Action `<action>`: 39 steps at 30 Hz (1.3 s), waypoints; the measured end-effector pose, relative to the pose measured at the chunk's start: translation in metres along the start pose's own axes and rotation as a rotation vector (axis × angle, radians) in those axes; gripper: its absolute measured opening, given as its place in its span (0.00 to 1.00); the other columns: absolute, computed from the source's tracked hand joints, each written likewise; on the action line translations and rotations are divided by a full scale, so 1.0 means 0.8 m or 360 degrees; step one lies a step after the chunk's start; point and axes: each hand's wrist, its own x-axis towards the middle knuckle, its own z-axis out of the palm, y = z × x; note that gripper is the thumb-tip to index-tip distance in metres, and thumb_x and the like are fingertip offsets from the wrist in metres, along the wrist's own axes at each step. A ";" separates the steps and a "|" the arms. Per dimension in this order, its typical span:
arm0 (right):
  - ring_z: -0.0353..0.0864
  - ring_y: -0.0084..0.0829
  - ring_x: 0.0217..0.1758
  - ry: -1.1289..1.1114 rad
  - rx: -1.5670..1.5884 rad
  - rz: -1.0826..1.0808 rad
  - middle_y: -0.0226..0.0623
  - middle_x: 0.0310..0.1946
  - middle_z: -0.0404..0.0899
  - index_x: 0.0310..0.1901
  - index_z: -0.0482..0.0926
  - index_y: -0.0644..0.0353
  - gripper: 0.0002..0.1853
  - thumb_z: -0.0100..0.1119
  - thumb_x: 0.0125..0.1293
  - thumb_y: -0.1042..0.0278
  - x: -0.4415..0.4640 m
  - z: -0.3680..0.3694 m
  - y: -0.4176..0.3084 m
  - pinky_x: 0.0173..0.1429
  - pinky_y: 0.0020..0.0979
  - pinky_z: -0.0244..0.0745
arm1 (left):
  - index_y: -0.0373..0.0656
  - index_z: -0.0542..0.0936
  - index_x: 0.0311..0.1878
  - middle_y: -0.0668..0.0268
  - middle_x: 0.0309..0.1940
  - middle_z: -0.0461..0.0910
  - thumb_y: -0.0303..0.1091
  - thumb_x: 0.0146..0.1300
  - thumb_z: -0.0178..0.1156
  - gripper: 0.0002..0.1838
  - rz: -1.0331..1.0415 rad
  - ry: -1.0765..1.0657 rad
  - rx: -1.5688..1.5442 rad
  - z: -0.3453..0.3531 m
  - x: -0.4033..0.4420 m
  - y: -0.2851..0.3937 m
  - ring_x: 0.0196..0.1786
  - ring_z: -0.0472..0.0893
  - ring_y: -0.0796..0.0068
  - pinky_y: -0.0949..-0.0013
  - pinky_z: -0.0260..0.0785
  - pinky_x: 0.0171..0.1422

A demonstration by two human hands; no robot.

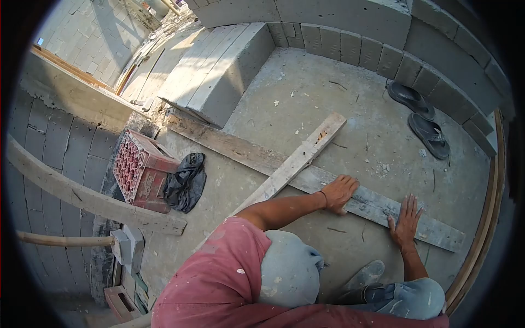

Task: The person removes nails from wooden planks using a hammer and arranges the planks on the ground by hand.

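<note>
A long, weathered wooden plank [246,155] lies across the concrete floor under both hands. My left hand [339,193], with a dark band at the wrist, grips across the plank's width, its fingers bent toward the far edge and the thumb near the close edge. Further toward the plank's right end, my right hand [406,221] rests on it with fingers stretched out and thumb apart. A second wooden board [295,162] crosses over the plank at an angle, left of my left hand; its lower end is hidden behind my arm.
Two dark sandals [429,134] sit by the curved block wall [350,48]. To the left stands a red plastic crate [149,169] with a black plastic bag [186,183] against it. A curved concrete-like beam [98,197] and a pole [65,239] reach in from the left.
</note>
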 end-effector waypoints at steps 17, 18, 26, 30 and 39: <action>0.39 0.58 0.93 0.0259 0.0477 0.0330 0.59 0.88 0.44 0.87 0.51 0.63 0.49 0.61 0.78 0.42 0.005 -0.010 -0.009 0.87 0.74 0.32 | 0.40 0.84 0.59 0.53 0.61 0.81 0.34 0.67 0.71 0.19 0.0184 0.0449 -0.1048 -0.134 0.021 0.034 0.68 0.78 0.53 0.52 0.66 0.77; 0.40 0.58 0.92 0.0298 0.0506 0.0387 0.59 0.88 0.45 0.87 0.51 0.63 0.48 0.62 0.78 0.43 0.010 -0.008 -0.007 0.87 0.74 0.33 | 0.41 0.86 0.53 0.58 0.55 0.84 0.34 0.71 0.71 0.12 0.0168 0.0377 -0.1730 -0.187 0.026 0.067 0.63 0.82 0.60 0.53 0.68 0.77; 0.43 0.59 0.91 0.0534 0.0587 0.0354 0.57 0.88 0.46 0.87 0.52 0.58 0.47 0.63 0.78 0.45 0.063 -0.024 -0.024 0.87 0.74 0.36 | 0.45 0.81 0.41 0.59 0.42 0.83 0.35 0.74 0.68 0.07 0.2391 0.0089 -0.2621 -0.360 0.036 0.242 0.52 0.83 0.63 0.49 0.78 0.65; 0.43 0.58 0.91 0.0596 0.0554 0.0306 0.56 0.88 0.46 0.88 0.51 0.56 0.47 0.64 0.78 0.45 0.057 -0.036 -0.029 0.86 0.75 0.37 | 0.43 0.82 0.41 0.60 0.41 0.83 0.38 0.76 0.67 0.09 0.2405 0.0087 -0.2641 -0.353 0.029 0.250 0.50 0.83 0.64 0.51 0.78 0.62; 0.43 0.59 0.91 0.0576 0.0534 0.0373 0.56 0.88 0.45 0.88 0.51 0.53 0.47 0.64 0.78 0.45 0.054 -0.029 -0.033 0.85 0.78 0.39 | 0.40 0.83 0.44 0.60 0.39 0.85 0.45 0.79 0.65 0.16 0.2321 0.0125 -0.2515 -0.360 0.001 0.247 0.43 0.84 0.67 0.54 0.78 0.55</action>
